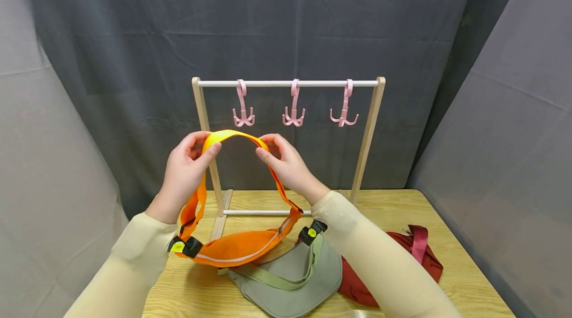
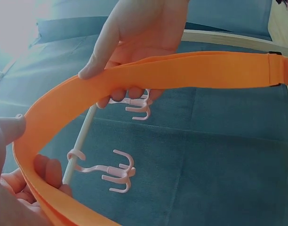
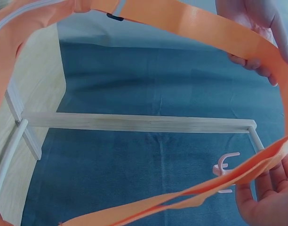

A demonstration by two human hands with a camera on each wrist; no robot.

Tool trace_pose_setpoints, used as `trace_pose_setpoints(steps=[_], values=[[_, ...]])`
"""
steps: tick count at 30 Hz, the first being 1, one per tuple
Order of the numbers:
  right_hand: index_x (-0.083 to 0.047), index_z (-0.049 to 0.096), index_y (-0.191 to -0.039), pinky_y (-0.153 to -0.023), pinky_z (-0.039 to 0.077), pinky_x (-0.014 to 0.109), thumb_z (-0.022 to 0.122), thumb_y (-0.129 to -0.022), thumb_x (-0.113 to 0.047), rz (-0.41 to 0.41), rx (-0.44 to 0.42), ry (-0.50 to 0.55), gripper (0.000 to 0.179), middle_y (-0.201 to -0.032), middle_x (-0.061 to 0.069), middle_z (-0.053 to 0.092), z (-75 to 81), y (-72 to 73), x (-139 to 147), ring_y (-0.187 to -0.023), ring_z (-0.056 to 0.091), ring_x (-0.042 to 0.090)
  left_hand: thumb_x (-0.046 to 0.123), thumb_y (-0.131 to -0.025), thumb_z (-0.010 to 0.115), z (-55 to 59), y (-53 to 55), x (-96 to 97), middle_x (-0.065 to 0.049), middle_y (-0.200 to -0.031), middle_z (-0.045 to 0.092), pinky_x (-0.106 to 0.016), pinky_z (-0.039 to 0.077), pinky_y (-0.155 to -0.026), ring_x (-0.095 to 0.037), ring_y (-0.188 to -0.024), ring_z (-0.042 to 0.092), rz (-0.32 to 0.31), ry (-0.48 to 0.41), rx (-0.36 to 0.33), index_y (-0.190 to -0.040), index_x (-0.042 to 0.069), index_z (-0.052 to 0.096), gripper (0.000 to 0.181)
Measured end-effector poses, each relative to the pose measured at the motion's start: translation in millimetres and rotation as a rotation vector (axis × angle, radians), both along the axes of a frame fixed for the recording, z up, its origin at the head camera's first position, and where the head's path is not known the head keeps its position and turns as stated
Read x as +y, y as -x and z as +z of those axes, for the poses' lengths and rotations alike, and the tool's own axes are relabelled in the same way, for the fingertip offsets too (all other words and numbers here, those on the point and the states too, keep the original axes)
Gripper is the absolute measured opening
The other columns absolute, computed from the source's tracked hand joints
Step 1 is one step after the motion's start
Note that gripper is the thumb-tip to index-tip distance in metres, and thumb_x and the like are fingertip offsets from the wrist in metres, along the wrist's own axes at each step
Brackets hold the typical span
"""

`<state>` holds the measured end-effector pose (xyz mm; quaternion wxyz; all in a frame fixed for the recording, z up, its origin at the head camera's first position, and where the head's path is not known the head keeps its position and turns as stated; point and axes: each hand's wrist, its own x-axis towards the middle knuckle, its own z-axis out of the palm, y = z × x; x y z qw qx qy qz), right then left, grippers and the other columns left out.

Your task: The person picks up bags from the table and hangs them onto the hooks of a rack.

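Note:
An orange waist bag (image 1: 241,247) with a white zip line hangs by its strap (image 1: 232,133) from both hands. My left hand (image 1: 185,169) pinches the strap's left side between thumb and fingers. On the right side of the loop, my right hand (image 1: 290,164) pinches the strap the same way. Between the hands the strap arches up, just below and in front of the left pink hook (image 1: 243,109). In the left wrist view, thumbs lie on the strap's near face and fingertips (image 2: 118,95) show behind it.
A wooden rack (image 1: 367,139) with a white top rail (image 1: 268,83) bears three pink hooks, including a middle one (image 1: 293,109) and a right one (image 1: 345,109). On the wooden table (image 1: 464,258) lie a grey-green bag (image 1: 286,298) and a dark red bag (image 1: 357,283), partly behind my right sleeve.

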<state>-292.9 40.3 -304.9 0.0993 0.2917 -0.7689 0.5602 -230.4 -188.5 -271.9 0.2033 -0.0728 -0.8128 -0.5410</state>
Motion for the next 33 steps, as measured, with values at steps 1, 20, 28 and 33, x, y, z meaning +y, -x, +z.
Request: trace_pose_setpoints(steps=[1, 20, 28, 33], values=[[-0.003, 0.06, -0.129, -0.082, 0.05, 0.026, 0.067, -0.101, -0.018, 0.0, 0.0, 0.005, 0.033, -0.112, 0.014, 0.064, 0.7, 1.3, -1.1, -0.099, 0.061, 0.031, 0.03, -0.1, 0.069, 0.3, 1.6, 0.6, -0.016, -0.121, 0.063, -0.012, 0.049, -0.078, -0.02, -0.095, 0.057, 0.003, -0.017, -0.003, -0.137, 0.004, 0.059, 0.046], [-0.006, 0.059, -0.13, -0.085, 0.05, 0.027, 0.066, -0.102, -0.025, -0.05, -0.034, 0.022, 0.035, -0.115, 0.013, 0.063, 6.5, 17.5, -4.7, -0.104, 0.06, 0.027, 0.024, -0.101, 0.067, 1.4, 24.6, 8.9, 0.0, -0.106, 0.055, -0.012, 0.052, -0.086, -0.01, -0.089, 0.059, -0.022, -0.242, -0.039, -0.136, -0.002, 0.058, 0.044], [-0.004, 0.06, -0.129, -0.085, 0.05, 0.027, 0.066, -0.102, -0.024, -0.076, -0.022, 0.045, 0.034, -0.113, 0.015, 0.065, 8.8, 23.4, -5.4, -0.103, 0.06, 0.027, 0.028, -0.103, 0.064, 0.9, 33.4, 8.5, 0.003, -0.104, 0.054, -0.016, 0.05, -0.089, -0.013, -0.09, 0.06, -0.039, -0.258, -0.094, -0.138, 0.0, 0.056, 0.046], [-0.003, 0.059, -0.13, -0.085, 0.049, 0.026, 0.065, -0.102, -0.023, -0.078, -0.037, 0.061, 0.035, -0.114, 0.016, 0.064, 7.9, 26.5, -6.4, -0.105, 0.06, 0.028, 0.027, -0.103, 0.064, -1.3, 38.2, 9.7, 0.005, -0.101, 0.054, -0.017, 0.05, -0.087, -0.009, -0.084, 0.059, -0.04, -0.283, -0.105, -0.138, -0.001, 0.056, 0.045]])
